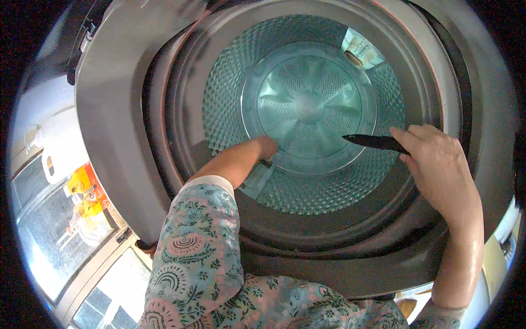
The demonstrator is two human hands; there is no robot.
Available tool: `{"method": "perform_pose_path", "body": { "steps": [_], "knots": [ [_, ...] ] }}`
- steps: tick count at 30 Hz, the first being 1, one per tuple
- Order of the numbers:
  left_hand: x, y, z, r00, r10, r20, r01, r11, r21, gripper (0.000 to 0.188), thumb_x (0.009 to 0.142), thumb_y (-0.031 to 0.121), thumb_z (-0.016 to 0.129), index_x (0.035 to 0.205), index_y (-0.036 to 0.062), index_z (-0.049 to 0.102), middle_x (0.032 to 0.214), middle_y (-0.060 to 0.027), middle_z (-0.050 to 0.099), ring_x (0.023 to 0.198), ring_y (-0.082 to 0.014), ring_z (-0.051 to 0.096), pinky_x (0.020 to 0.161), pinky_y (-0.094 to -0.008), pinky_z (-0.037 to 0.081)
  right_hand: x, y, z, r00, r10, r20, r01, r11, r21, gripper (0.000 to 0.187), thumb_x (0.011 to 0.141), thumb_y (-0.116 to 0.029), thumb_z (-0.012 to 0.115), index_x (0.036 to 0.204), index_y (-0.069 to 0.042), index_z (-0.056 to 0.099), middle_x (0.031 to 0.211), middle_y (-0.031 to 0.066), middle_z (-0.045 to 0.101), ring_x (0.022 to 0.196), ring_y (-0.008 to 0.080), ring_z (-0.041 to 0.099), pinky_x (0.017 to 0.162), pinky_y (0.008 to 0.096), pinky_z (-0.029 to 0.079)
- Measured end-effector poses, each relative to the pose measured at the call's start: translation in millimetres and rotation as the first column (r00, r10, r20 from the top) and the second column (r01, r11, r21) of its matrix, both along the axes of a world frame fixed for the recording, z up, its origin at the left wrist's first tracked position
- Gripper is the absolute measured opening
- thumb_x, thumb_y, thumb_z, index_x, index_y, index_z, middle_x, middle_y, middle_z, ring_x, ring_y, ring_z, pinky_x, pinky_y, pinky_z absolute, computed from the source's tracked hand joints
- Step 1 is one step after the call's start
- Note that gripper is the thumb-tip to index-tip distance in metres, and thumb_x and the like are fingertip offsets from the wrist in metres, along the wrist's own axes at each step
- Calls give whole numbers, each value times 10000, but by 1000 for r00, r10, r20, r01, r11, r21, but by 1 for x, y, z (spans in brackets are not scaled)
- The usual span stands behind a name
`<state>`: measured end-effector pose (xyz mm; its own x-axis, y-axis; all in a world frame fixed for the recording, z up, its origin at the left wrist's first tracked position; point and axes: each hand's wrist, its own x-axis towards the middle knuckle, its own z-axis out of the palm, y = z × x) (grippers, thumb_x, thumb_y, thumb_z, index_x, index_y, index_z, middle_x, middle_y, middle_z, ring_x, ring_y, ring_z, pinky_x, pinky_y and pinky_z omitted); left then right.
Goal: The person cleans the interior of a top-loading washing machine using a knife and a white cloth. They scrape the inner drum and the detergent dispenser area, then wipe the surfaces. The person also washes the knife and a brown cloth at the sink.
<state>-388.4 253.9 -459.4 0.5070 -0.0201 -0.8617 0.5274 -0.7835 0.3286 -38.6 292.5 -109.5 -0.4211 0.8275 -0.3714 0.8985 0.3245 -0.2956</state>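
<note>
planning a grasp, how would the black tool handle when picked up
The black tool is probably stiff: it juts straight from the right hand without sagging. It's slim, so likely light. The hand looks wet, so a slippery grip is possible.

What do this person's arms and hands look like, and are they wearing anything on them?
The left hand and right hand are gloveless. The left sleeve is blue-grey with pink and dark floral motifs and a plain pale cuff; what shows of the right sleeve looks similar.
</note>
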Motion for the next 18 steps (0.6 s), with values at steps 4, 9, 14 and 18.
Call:
{"method": "perform_pose_path", "body": {
  "steps": [4, 9, 14, 18],
  "knots": [
    [-25, -15, -11, 997, 11, -82, -7, 999, 49, 262, 747, 247, 625, 965, 110, 677, 1004, -78, 658, 966, -269, 612, 809, -420, 479, -2, 0, 4, 997, 49, 57, -50, 999, 15, 252, 734, -43, 584, 985, -44, 608, 816, 98, 583, 832, 266, 586, 724, 375, 481],
    [-16, -31, -4, 977, -202, -68, 209, 971, 112, 275, 742, 313, 622, 956, 150, 674, 999, -72, 655, 1041, -265, 569, 898, -440, 417, 0, -2, 3, 994, 85, 69, -87, 996, 15, 223, 731, -49, 585, 952, -46, 614, 809, 89, 583, 820, 259, 584, 715, 367, 482],
    [-30, -55, -68, 987, -133, -91, 141, 987, 82, 221, 788, 257, 580, 940, 155, 702, 975, -37, 671, 981, -247, 605, 880, -424, 404, -3, 0, 3, 992, 69, 103, -65, 997, -49, 313, 702, -27, 636, 1013, -28, 607, 834, 112, 571, 848, 294, 561, 740, 399, 463],
    [-7, -25, -18, 987, 25, -156, -33, 998, -47, 255, 776, 274, 586, 956, 128, 692, 1012, -75, 659, 966, -274, 610, 915, -460, 385, 5, -3, 0, 996, 58, 66, -57, 998, -21, 310, 703, -26, 633, 1012, -22, 604, 842, 111, 575, 850, 295, 560, 741, 401, 461]
  ]
}}
